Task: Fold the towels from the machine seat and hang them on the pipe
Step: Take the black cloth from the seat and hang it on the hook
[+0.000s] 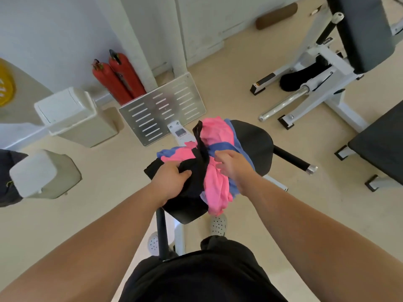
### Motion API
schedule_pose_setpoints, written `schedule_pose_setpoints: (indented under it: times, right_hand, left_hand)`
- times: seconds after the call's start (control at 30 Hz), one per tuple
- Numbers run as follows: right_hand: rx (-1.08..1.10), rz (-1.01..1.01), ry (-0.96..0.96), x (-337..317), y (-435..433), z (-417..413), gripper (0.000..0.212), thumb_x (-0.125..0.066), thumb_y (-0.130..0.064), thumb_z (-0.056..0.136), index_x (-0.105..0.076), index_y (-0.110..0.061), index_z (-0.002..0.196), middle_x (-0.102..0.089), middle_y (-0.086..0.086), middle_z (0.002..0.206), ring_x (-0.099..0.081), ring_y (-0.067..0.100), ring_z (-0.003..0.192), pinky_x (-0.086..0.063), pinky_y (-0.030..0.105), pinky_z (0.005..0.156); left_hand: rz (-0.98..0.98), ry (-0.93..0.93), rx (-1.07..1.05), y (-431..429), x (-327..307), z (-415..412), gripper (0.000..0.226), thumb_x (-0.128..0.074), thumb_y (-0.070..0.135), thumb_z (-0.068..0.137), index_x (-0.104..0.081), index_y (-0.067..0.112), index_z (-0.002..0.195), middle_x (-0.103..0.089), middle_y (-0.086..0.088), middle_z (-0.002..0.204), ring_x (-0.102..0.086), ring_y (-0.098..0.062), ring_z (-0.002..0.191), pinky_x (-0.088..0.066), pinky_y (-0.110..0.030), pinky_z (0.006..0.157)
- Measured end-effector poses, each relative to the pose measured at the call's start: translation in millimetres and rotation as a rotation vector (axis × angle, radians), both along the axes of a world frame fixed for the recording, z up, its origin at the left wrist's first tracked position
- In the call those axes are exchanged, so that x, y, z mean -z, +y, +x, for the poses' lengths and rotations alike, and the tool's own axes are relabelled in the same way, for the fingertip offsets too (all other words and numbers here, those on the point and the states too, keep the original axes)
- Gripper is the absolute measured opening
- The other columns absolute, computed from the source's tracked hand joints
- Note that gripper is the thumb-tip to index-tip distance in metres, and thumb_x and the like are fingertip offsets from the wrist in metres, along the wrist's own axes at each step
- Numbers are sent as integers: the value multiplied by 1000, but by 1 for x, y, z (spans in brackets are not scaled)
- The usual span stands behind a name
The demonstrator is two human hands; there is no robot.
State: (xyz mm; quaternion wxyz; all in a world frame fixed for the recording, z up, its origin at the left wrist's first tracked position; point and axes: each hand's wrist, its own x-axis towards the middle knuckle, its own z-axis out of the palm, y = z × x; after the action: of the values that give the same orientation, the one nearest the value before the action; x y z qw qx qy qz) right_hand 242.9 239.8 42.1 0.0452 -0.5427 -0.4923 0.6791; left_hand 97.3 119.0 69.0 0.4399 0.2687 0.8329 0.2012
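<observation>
My left hand (174,177) is bunched round the black towel (197,153), thumb and fingers curled tight into the cloth, while my right hand (231,165) has its fingers curled down into the pink towel (214,136) just beside it. Both lie heaped with a blue towel (222,147) on the black machine seat (255,140), the pink one hanging over its near edge. Beyond the seat I see a slotted metal plate (163,110) and two red fire extinguishers (118,80) by the wall.
</observation>
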Motion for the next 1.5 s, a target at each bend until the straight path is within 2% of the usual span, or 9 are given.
schedule_pose_setpoints:
  times: [0.13,0.3,0.47,0.6,0.8,0.93,1.17,1.4,1.5]
  right_hand:
    - [24,-46,-27,5,18,-38,41,-63,-47,94,-69,-10,111,-63,-1,87,-62,22,93,-52,46,101]
    - [-172,78,-127,17,10,-83,74,-77,-67,62,-74,-7,105,-73,0,105,-69,23,103,-56,42,96]
    - [-742,434,-423,13,14,-102,25,-62,-26,91,-54,-15,71,-59,4,92,-62,26,93,-43,29,72]
    - [-845,590,-563,11,25,-108,20,-51,-16,98,-67,-6,93,-62,12,96,-59,29,89,-44,33,74]
    - [-274,472,-87,-19,17,-69,48,-54,4,85,-58,-15,129,-62,-1,103,-56,17,96,-43,11,63]
    - [-191,314,176,-38,-2,-51,50,-50,12,81,-55,-15,123,-61,-6,89,-61,4,81,-48,13,61]
    - [-197,155,436,-59,-41,-56,38,-50,2,99,-60,-18,129,-75,-5,114,-70,12,108,-56,25,87]
    - [367,-57,588,-108,-50,-119,37,-50,0,100,-52,-12,135,-67,22,124,-68,38,109,-57,58,91]
    - [525,-64,528,-122,-62,-151,30,-50,0,100,-56,-10,128,-66,22,125,-67,37,112,-54,55,97]
  left_hand:
    - [9,7,176,-25,-6,-15,16,-57,17,99,-73,23,101,-74,3,89,-68,-19,88,-56,-37,84]
    - [26,85,345,-45,-26,-21,46,-56,8,98,-49,40,67,-56,35,58,-53,10,63,-34,-9,59]
    - [39,145,460,-53,-25,-26,43,-56,11,99,-43,33,64,-49,13,57,-49,2,60,-33,-14,56]
    - [58,62,285,-55,-20,-28,24,-54,16,101,-60,24,79,-56,14,67,-50,-2,64,-38,-17,62]
    - [118,-200,-318,-56,-15,-34,24,-48,28,104,-71,21,105,-77,-7,101,-71,-31,100,-57,-46,93]
    - [223,-217,-592,-48,-28,-42,22,-46,20,106,-66,25,99,-74,-2,100,-71,-21,92,-56,-28,73]
    - [373,-260,-670,-46,-52,-53,20,-50,29,105,-69,23,101,-78,0,96,-72,-23,95,-56,-40,88]
    - [407,-273,-643,-92,-55,-85,19,-49,30,106,-66,22,101,-76,3,95,-70,-19,94,-51,-32,81]
    - [424,-407,-613,-118,-55,-100,17,-55,33,103,-66,22,110,-76,1,103,-70,-19,99,-51,-31,80]
